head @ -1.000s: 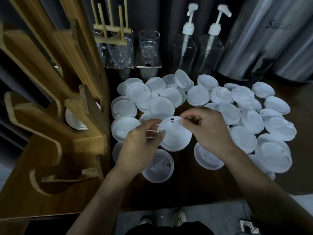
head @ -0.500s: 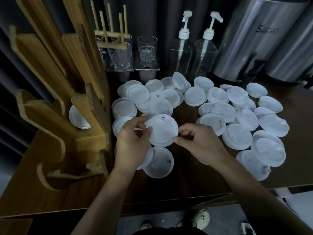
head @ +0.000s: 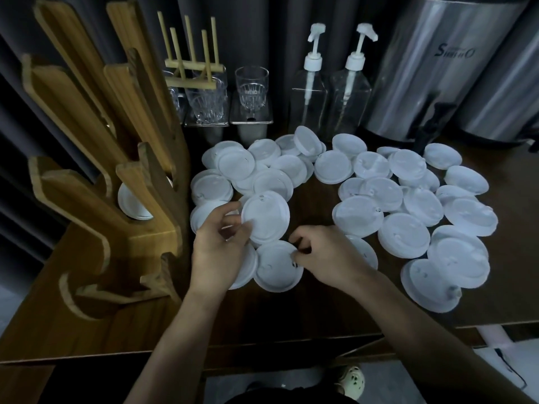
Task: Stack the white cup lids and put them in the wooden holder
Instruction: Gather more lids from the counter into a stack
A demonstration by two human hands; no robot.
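On the table (head: pixel 320 310) we had the wooden holder (head: pixel 96 182) at the left, one lid (head: pixel 131 204) lying in its slot. To its right spread loose lids (head: pixel 404 239). Behind them stood glasses (head: pixel 251 86), then two pump bottles (head: pixel 309 97), then a dispenser urn (head: pixel 437 68) rightmost.

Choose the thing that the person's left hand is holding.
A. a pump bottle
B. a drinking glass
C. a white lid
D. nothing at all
C: the left hand grips a white lid by its edge, tilted up above the other lids that lie on the table.
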